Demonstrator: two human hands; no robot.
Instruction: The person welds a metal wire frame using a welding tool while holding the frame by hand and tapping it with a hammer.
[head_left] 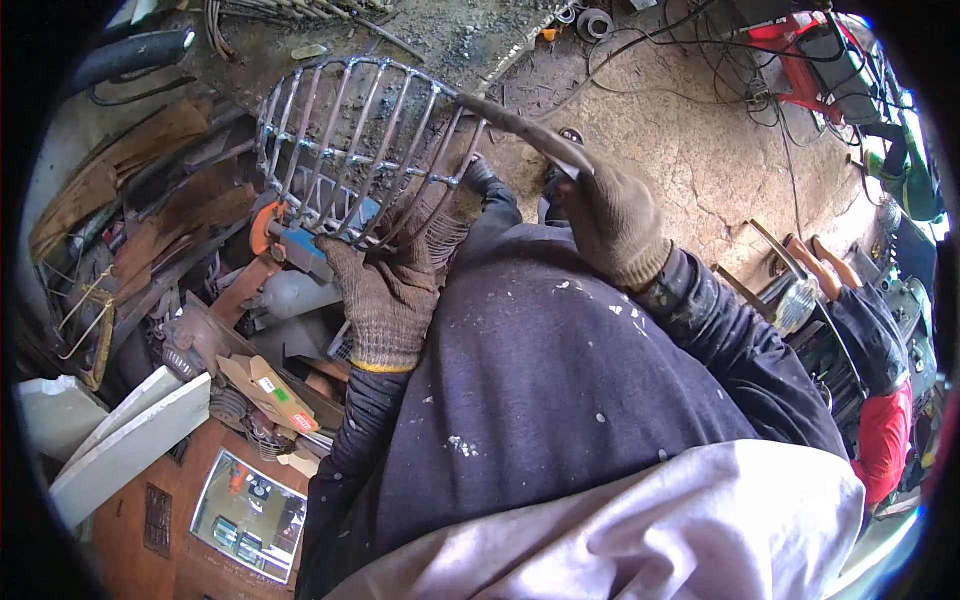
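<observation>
A rounded metal-bar rack (375, 150), with parallel bars and shiny weld spots at the joints, is held up in front of me. My left hand (385, 295), in a brown knitted glove, is closed on its lower edge; some fingers are hidden behind the bars. My right hand (615, 220), gloved alike, is closed around a long dark flat bar (520, 125). The bar's far end meets the rack's upper right corner; whether it is joined there or only touching, I cannot tell.
Scrap wood and metal (170, 220) pile up at left, beside white boards (135, 440) and an open cardboard box (265, 390). A red machine (800, 60) with trailing black cables stands at far right. Another person, in a red garment (885, 440), is at the right.
</observation>
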